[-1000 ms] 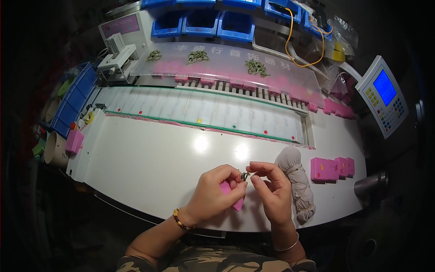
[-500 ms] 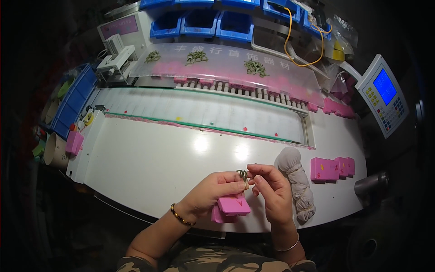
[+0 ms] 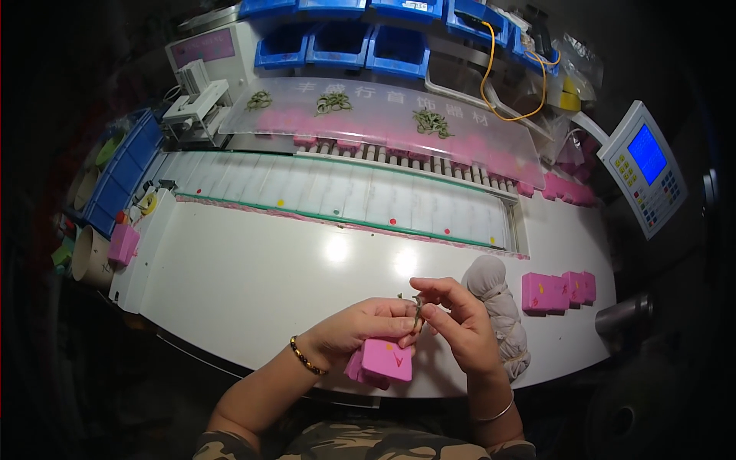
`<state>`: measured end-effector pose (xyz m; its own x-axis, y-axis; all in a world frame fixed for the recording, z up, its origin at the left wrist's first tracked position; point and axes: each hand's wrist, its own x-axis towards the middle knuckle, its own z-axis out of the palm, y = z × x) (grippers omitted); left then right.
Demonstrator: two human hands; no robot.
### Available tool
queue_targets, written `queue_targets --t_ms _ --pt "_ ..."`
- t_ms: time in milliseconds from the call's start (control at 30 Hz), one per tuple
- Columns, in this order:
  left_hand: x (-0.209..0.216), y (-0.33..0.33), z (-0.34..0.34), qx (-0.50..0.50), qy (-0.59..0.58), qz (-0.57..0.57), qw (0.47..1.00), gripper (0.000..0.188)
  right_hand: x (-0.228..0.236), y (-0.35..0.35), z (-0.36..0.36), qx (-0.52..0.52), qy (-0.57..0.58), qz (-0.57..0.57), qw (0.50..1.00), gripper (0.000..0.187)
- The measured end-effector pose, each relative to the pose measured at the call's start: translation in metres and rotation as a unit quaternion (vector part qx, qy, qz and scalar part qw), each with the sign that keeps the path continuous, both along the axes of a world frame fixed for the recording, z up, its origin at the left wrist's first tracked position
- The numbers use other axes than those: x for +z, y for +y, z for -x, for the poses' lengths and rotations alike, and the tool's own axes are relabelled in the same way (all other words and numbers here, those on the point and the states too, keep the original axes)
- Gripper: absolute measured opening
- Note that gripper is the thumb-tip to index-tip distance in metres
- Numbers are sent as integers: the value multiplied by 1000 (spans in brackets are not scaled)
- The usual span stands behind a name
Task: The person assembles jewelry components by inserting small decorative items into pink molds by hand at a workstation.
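Observation:
My left hand (image 3: 373,320) is closed round a pink two-part block (image 3: 389,359), which looks like a rubber mould with a red mark on its face. The block hangs below my fingers, over the front of the white table. At my left fingertips a thin green piece (image 3: 418,307) sticks up, partly hidden by the fingers. My right hand (image 3: 462,322) meets it from the right, thumb and index finger closed on the green piece and the other fingers curled. Its exact shape is too small to make out.
White plates (image 3: 307,188) with coloured dots lie along a conveyor track behind the table. Heaps of green loops (image 3: 432,123) rest on a translucent shelf. Right stand a grey cloth roll (image 3: 498,322), pink blocks (image 3: 546,293) and a control panel (image 3: 648,161). Blue bins (image 3: 337,44) hang behind.
The pink block has tilted and shifted slightly left and down in my left hand. The green piece has changed position between my fingertips. The dotted plates have slid to the left.

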<state>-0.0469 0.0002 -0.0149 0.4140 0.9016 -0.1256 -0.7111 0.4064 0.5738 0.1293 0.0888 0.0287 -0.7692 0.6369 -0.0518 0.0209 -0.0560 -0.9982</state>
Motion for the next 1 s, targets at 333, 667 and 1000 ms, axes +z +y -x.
queue_targets --t_ms 333,667,1000 --pt "-1 1 6 -5 60 -37 997 21 -4 7 -1 30 59 55 996 24" --pt "-4 8 3 120 94 48 987 22 1 28 9 -23 19 6 1000 22" --pt "-12 9 3 123 121 53 984 23 26 224 91 -228 -127 -358 897 24"
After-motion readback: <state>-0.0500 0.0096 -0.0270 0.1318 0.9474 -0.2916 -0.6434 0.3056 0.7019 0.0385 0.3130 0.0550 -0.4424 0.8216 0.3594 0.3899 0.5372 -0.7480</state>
